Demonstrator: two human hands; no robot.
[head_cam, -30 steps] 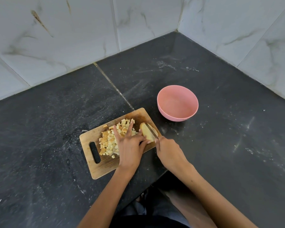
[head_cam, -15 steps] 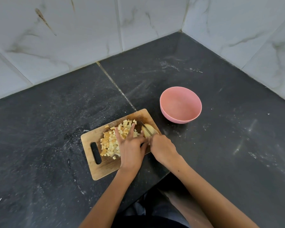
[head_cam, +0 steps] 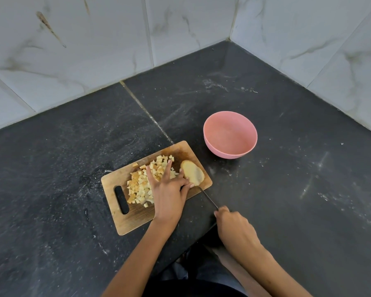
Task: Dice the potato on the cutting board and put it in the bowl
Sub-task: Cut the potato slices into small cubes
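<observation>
A wooden cutting board (head_cam: 135, 217) lies on the dark counter. A pile of small potato dice (head_cam: 141, 185) covers its middle. An uncut potato piece (head_cam: 194, 173) sits at the board's right end. My left hand (head_cam: 168, 189) lies over the dice with spread fingers, and its thumb and forefinger touch the potato piece. My right hand (head_cam: 234, 228) grips a knife (head_cam: 208, 198) by the handle, off the board's near right edge. The blade tip points at the potato piece. An empty pink bowl (head_cam: 230, 135) stands just right of the board, further back.
Marble-look tiled walls meet in a corner (head_cam: 229, 39) behind the counter. The counter's front edge (head_cam: 201, 234) runs near my right hand, with my lap below it. Dusty dark stone (head_cam: 298, 179) stretches right of the bowl.
My right hand has drawn the knife back toward me, off the potato piece and past the board's edge. My left hand has stayed on the dice and the potato.
</observation>
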